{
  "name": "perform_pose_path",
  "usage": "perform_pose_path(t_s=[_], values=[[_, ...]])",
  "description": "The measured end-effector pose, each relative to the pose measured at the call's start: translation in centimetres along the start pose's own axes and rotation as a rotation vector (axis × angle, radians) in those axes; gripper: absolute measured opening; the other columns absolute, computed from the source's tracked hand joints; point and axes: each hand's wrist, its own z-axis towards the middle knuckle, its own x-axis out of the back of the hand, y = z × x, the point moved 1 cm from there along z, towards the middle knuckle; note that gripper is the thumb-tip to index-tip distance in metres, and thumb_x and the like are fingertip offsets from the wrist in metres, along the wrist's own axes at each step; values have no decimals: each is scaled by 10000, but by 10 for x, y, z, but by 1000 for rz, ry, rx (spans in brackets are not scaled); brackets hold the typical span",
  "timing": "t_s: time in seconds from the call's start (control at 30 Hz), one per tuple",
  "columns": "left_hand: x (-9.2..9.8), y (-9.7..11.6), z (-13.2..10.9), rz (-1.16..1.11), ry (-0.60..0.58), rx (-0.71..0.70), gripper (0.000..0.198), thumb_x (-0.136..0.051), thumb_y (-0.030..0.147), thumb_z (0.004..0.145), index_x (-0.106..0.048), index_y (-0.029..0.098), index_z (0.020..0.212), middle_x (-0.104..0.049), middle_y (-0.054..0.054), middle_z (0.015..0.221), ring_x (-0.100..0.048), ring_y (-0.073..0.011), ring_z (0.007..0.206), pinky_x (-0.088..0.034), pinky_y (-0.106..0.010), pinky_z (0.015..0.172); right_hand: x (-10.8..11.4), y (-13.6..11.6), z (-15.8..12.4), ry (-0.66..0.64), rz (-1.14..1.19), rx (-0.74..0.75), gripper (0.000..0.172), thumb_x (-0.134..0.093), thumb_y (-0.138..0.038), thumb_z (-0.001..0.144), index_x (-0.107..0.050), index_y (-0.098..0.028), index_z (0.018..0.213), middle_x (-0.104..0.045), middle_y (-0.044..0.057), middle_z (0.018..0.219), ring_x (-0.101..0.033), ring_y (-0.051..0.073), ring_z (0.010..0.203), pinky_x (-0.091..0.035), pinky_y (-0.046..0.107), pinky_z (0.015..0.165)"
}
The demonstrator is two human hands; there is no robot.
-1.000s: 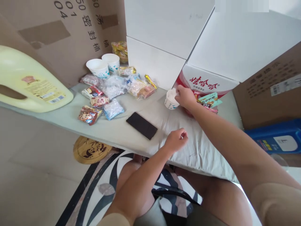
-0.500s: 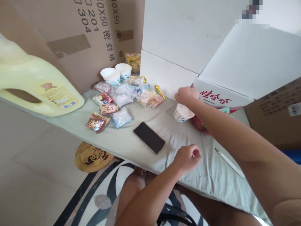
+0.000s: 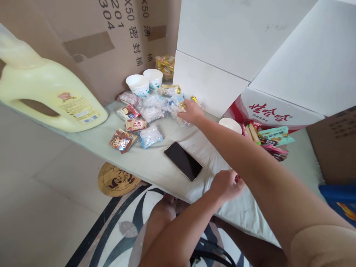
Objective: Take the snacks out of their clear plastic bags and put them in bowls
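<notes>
My right hand (image 3: 191, 112) reaches over the pile of wrapped snacks, its fingers closed at a small gold-wrapped snack (image 3: 182, 106). Clear-wrapped snacks (image 3: 152, 112) lie just left of these fingers, and another gold wrapper (image 3: 194, 99) shows behind the hand. Near the table's front edge rests my left hand (image 3: 226, 185), its fingers curled in. A speck of red shows inside that curl, too small to name. Between my left hand and the snacks lies a black phone (image 3: 183, 161). A white paper cup (image 3: 230, 125) stands partly behind my right forearm.
Two paper cups (image 3: 138, 85) stand behind the snacks, beside a bag of yellow-wrapped sweets (image 3: 166, 66). A large pale yellow jug (image 3: 52, 96) is at left. Colourful snack packs (image 3: 274, 137) lie right of my forearm. White boxes (image 3: 211, 83) and a cardboard carton (image 3: 91, 22) wall the back.
My right hand has moved left from above the single paper cup to the snack pile. My left hand stays curled near the front edge. The view has shifted slightly.
</notes>
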Motion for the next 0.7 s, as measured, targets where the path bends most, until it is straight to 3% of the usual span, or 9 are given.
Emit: perform_pose_path(t_s=[0.1, 0.2, 0.3, 0.4, 0.47, 0.53, 0.63, 0.7], values=[[4, 3, -6, 65, 51, -6, 110, -535, 278, 805, -621, 213, 822, -665, -2, 777, -533, -143, 674, -363, -285, 637, 18, 12, -28, 101, 310, -20, 336, -724, -401, 770, -582, -190, 990, -650, 90, 1028, -619, 295, 1035, -510, 483, 945], [8, 1, -6, 49, 77, -13, 114, -524, 250, 806, -630, 213, 824, -658, 16, 765, -535, -136, 684, -381, -269, 656, 43, 39, -80, 136, 817, -75, 415, -740, -487, 748, -574, -231, 1027, -667, 41, 996, -649, 240, 940, -561, 400, 794], [13, -5, -1, -137, 168, 13, 102, -519, 235, 812, -616, 205, 808, -608, 19, 695, -554, -140, 675, -415, -267, 674, 65, 80, -151, 274, 1179, -212, 419, -764, -434, 694, -598, -265, 1040, -693, 6, 1048, -667, 190, 918, -563, 303, 712], [15, -7, 9, -454, 250, 73, 205, -513, 368, 883, -613, 195, 838, -651, -12, 776, -621, -148, 729, -465, -269, 698, 67, 116, -225, 476, 1371, -363, 386, -767, -351, 671, -613, -277, 1017, -712, -22, 1041, -673, 160, 954, -568, 259, 760], [11, -5, 15, -634, 227, 90, 304, -636, 478, 836, -636, 197, 955, -705, -39, 952, -667, -157, 859, -495, -266, 754, 56, 131, -267, 549, 1404, -413, 389, -771, -364, 672, -618, -276, 1018, -725, -23, 1020, -685, 165, 941, -575, 276, 795], [2, -1, 20, -713, 135, 71, 493, -786, 530, 714, -647, 207, 1060, -719, -49, 1060, -678, -170, 943, -512, -272, 807, 43, 141, -298, 488, 1345, -419, 386, -761, -417, 708, -624, -259, 1032, -737, 2, 1004, -695, 194, 922, -577, 339, 841], [-12, 1, 25, -666, 92, 47, 611, -877, 550, 594, -664, 187, 1036, -727, -57, 1024, -686, -185, 917, -534, -285, 810, 36, 161, -332, 386, 1038, -405, 398, -721, -487, 766, -638, -221, 1051, -736, 60, 993, -691, 244, 936, -564, 417, 876], [-15, 1, 28, -620, 182, 53, 655, -889, 546, 577, -641, 194, 1071, -719, -57, 1022, -692, -189, 884, -551, -284, 758, 43, 184, -353, 473, 735, -438, 397, -658, -495, 806, -641, -203, 1074, -721, 104, 1033, -678, 277, 981, -549, 462, 898]])
